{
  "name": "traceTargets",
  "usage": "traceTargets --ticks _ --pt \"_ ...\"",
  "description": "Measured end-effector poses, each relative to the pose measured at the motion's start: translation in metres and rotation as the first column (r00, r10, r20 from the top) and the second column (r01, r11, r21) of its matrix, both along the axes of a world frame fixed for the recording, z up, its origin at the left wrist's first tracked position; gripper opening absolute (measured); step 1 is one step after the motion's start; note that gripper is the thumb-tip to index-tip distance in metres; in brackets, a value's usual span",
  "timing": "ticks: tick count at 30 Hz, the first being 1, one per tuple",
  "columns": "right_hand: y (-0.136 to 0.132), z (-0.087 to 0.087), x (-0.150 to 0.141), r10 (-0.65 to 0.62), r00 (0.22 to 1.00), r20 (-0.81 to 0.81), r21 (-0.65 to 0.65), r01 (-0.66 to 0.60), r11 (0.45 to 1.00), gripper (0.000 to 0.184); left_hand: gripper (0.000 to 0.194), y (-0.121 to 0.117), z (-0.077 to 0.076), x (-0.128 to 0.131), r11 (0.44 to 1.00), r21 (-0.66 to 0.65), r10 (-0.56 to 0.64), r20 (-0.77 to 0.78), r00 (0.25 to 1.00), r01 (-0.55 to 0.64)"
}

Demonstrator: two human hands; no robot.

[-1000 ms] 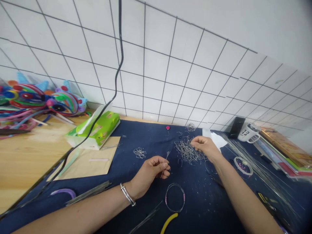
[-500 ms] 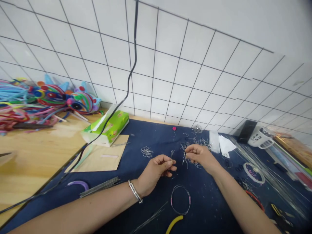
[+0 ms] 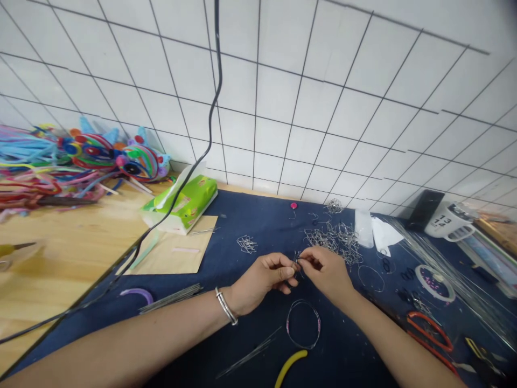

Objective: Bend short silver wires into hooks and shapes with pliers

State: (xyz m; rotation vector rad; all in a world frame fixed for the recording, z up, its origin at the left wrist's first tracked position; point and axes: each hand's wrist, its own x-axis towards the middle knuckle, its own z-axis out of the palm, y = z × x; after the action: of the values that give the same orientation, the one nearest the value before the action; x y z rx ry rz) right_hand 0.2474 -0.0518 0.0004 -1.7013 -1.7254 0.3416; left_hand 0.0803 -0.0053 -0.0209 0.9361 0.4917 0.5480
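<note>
My left hand (image 3: 270,276) pinches a small bunch of short, thin wires (image 3: 296,257) between thumb and fingers, and a silver bangle circles that wrist. Closed at the fingertips, my right hand (image 3: 326,274) meets the left at the upper ends of these wires and grips there; how many it holds is hidden. Behind the right hand lies a tangled pile of bent wire pieces (image 3: 337,240). A smaller heap of wire pieces (image 3: 246,244) is beyond the left hand. Just below both hands, a wire ring with pink sections (image 3: 304,324) lies on the dark blue cloth (image 3: 246,337).
A yellow curved handle (image 3: 290,369) lies at the front. Straight wires (image 3: 173,298) and a purple curved piece (image 3: 139,293) are left. Red-handled scissors (image 3: 430,330), a roll (image 3: 435,283) and a mug (image 3: 450,222) stand or lie right. A green tissue pack (image 3: 183,207) sits before the tiled wall.
My right hand has come away from the wire pile, toward the left hand, and now touches the wires held there. The view has shifted slightly.
</note>
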Motion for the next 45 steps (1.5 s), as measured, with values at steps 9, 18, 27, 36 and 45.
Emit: traceTargets --ticks 9,18,27,36,45 --pt "-0.002 0.004 0.002 0.142 0.99 0.008 -0.057 -0.142 0.988 0.012 0.015 0.001 -0.002 -0.002 0.999 -0.022 -0.044 0.033 0.999 0.045" --pt "-0.01 0.002 -0.001 0.12 0.972 0.202 0.009 -0.124 0.992 0.01 0.016 0.001 -0.002 -0.005 0.966 -0.146 -0.197 0.111 0.974 0.212" --pt "-0.005 0.009 0.001 0.196 0.888 -0.417 -0.256 -0.322 0.911 0.015 0.019 0.0 -0.001 -0.004 0.971 -0.126 -0.19 0.105 0.976 0.203" --pt "-0.003 0.006 0.009 0.167 0.808 -0.565 -0.267 -0.37 0.89 0.019 0.018 0.0 -0.002 -0.003 0.973 -0.124 -0.186 0.064 0.98 0.193" --pt "-0.005 0.006 0.006 0.209 0.864 -0.458 -0.246 -0.35 0.904 0.012 0.016 0.0 0.0 -0.003 0.959 -0.127 -0.242 0.098 0.965 0.253"
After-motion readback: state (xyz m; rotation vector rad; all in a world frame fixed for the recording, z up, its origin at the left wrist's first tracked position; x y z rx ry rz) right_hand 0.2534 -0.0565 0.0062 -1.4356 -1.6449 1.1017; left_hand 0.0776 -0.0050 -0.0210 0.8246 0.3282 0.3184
